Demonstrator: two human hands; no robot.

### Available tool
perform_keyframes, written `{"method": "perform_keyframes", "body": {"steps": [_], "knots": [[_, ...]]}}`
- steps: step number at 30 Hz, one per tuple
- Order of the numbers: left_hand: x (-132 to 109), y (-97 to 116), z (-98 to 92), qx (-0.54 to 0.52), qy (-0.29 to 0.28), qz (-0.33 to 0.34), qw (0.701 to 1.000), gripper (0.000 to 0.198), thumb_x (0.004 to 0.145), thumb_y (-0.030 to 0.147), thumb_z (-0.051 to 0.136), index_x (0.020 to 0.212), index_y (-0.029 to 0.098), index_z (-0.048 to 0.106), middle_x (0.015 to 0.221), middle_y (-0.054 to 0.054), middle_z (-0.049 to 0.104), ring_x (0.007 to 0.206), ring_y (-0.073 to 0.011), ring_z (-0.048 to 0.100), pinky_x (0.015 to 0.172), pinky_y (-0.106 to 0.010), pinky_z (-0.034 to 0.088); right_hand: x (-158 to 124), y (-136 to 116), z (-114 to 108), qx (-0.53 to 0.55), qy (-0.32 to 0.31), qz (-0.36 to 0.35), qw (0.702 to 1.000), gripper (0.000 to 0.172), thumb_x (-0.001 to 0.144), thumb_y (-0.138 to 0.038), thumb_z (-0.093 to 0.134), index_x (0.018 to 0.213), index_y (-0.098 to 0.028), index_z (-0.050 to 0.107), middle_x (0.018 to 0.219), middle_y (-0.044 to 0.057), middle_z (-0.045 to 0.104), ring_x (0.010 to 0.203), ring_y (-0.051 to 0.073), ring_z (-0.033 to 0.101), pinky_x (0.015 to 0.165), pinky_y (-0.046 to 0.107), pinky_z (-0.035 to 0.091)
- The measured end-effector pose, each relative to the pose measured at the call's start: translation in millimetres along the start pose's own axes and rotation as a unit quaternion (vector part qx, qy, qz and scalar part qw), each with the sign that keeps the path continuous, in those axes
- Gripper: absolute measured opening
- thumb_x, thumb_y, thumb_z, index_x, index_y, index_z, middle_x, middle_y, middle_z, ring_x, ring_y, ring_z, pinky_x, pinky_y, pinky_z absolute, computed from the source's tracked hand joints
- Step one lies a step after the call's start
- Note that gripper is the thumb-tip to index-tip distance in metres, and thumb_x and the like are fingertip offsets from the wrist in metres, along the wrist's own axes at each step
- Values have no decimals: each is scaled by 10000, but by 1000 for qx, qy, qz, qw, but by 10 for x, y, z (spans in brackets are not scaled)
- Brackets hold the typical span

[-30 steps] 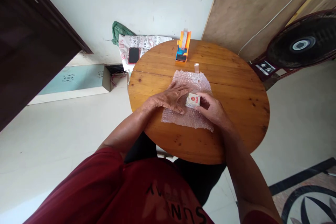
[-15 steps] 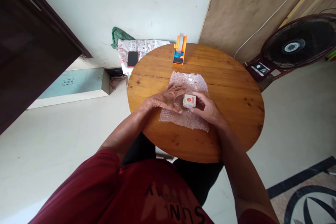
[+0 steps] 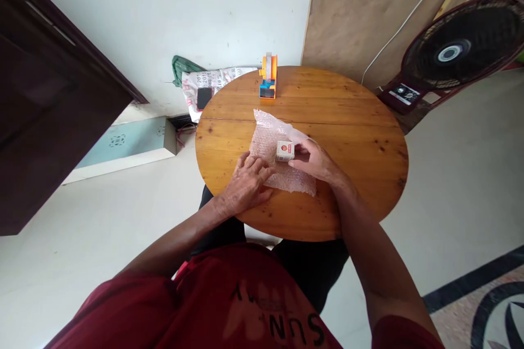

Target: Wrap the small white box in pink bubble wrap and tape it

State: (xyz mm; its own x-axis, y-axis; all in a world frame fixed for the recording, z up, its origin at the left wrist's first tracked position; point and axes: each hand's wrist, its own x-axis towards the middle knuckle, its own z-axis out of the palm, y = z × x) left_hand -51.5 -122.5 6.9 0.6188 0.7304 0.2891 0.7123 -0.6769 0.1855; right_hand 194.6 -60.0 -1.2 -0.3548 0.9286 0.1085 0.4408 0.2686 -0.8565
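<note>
A small whitish box (image 3: 285, 151) with a red emblem and label rests on a sheet of bubble wrap (image 3: 271, 139). From the right, my right hand (image 3: 317, 162) grips the box's side, thumb in front and fingers behind. Beside those fingers, the sheet's upper right part is folded up. My left hand (image 3: 248, 181) lies at the sheet's lower left edge, palm down, its fingers apart and slightly bent over the wrap and tabletop.
An orange and blue tape dispenser (image 3: 268, 77) stands near the back of the round wooden table (image 3: 360, 147). Behind its left edge, a phone (image 3: 204, 98) lies on a printed white sack (image 3: 189, 83). A fan (image 3: 450, 54) stands at the right.
My left hand has moved from beside the box down and left to the sheet's edge. The wrap's upper right side, flat before, is now lifted and folded by my right hand.
</note>
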Motion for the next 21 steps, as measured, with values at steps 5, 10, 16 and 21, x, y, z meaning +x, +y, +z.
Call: {"method": "perform_keyframes", "body": {"steps": [5,10,16,21], "knots": [[111,2,105,-3,36,3,999,177,850,213,644,1018,209,700,1151,-84,672,1136,-277,580,1160,-534,315,26,69,50,-1,38,-6,999,490,714,-275,729,1194,-217,649,1121,101,725,1028,287,692,944,474,550],[315,-52,25,-77,72,-12,994,96,885,196,592,880,183,686,1099,-79,703,1030,-231,639,1092,-480,393,31,57,64,2,57,5,998,433,726,-402,768,1100,-197,694,1065,106,727,964,279,697,892,457,562],[641,-250,29,-202,75,-60,975,142,859,252,595,894,158,695,1120,-103,723,995,-231,684,923,-377,510,-3,-5,-15,94,52,31,994,518,866,-638,601,1233,-277,658,1220,73,711,1094,269,673,976,456,541],[787,-293,74,-298,60,-150,941,182,816,266,645,941,159,721,1092,-101,739,928,-214,696,830,-329,542,-7,24,-103,153,51,26,986,530,913,-708,470,1185,-310,690,1221,45,728,1174,274,654,1048,468,495]]}}
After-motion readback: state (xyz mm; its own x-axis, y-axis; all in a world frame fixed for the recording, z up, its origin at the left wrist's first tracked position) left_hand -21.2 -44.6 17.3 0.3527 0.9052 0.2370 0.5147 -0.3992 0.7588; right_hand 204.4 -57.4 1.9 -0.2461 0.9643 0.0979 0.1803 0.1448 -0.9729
